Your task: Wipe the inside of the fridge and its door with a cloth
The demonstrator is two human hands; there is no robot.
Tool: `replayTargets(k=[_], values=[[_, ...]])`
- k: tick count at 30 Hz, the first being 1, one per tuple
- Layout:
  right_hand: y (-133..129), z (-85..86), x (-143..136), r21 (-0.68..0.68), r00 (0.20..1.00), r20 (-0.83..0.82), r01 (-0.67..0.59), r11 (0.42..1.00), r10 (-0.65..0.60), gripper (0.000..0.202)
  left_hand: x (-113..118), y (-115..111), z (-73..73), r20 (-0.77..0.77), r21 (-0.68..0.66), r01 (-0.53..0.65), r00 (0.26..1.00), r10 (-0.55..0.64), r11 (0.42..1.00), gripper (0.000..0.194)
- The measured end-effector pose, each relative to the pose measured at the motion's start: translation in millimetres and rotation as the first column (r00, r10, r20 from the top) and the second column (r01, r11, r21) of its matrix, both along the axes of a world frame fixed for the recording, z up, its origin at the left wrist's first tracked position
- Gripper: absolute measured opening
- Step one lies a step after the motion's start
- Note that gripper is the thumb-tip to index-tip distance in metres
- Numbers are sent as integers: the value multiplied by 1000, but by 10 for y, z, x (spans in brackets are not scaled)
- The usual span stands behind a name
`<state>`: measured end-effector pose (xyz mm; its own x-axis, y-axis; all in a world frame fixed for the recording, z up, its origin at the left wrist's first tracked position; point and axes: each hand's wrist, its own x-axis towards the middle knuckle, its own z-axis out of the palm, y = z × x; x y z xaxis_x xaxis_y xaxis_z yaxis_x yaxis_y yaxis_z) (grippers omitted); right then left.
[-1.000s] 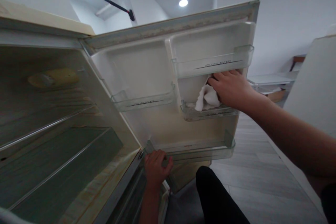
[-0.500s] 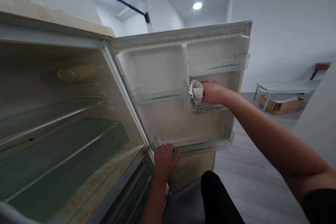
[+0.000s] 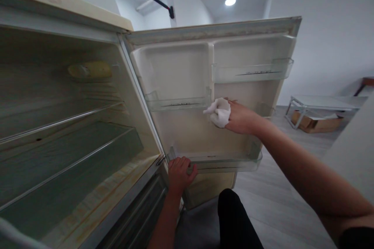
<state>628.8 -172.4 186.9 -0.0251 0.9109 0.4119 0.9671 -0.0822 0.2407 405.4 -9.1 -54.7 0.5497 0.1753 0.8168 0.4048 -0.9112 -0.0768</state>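
Note:
A crumpled white cloth or paper wipe [image 3: 221, 113] is bunched in my right hand [image 3: 242, 118], in front of the middle right door shelf [image 3: 266, 109], which my hand and wrist largely cover. The fridge door [image 3: 172, 64] stands wide open. Low on its inner side, the fingers of my left hand [image 3: 181, 172] curl over the hinge-side end of the clear bottom door shelf [image 3: 228, 166]. Between and above my hands are the clear left door shelf [image 3: 181, 104] and the upper right door shelf [image 3: 253, 72].
To the left is the stained fridge interior with glass shelves [image 3: 73, 163] and a yellowish cylindrical part [image 3: 90, 70]. Below, a second door [image 3: 210, 188] hangs open by my black-clad knee [image 3: 230, 206]. A low table [image 3: 324, 102] with a cardboard box [image 3: 318, 122] beneath stands right.
My right hand has moved slightly down with the wipe, which now looks more bunched. My left hand keeps its place on the bottom door shelf. The view has shifted slightly.

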Motion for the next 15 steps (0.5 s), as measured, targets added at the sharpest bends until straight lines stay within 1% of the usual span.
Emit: replayTargets(k=[2,4,6,8,9,10,11,12,13,14,15], values=[[48,-62,-44,35,1000,4,27,999,-27,31,0,-15,18,-12,-5,2,1000,-2,1000,20],[38,-86,-6,35,998,-17,59,998,-58,31,10,-30,35,-32,-13,0,999,-1,1000,20],[-22,-81,103,-26,996,-32,79,997,-80,30,24,-42,46,-48,-24,-9,999,7,1000,21],[-127,-77,267,-72,998,-39,47,996,-50,30,32,-49,52,-52,-28,-18,999,17,999,22],[-196,-86,357,-46,998,-55,4,999,-7,32,33,-50,53,-51,-30,-21,998,19,999,22],[-273,-105,441,27,995,-82,-50,998,52,36,31,-50,52,-50,-31,-20,999,18,999,22],[-356,-136,509,155,985,-118,-104,982,123,40,26,-47,51,-46,-33,-14,999,13,999,21],[-438,-180,550,322,969,-150,-142,936,198,45,18,-41,48,-42,-34,-6,999,4,999,21],[-514,-234,555,492,949,-172,-149,858,263,49,8,-33,43,-34,-34,2,999,-3,999,20],[-576,-296,520,631,936,-170,-137,764,309,52,-4,-24,37,-25,-32,9,1000,-10,999,20],[-618,-360,444,706,935,-147,-129,696,322,55,-17,-14,30,-15,-27,16,1000,-16,1000,19]])
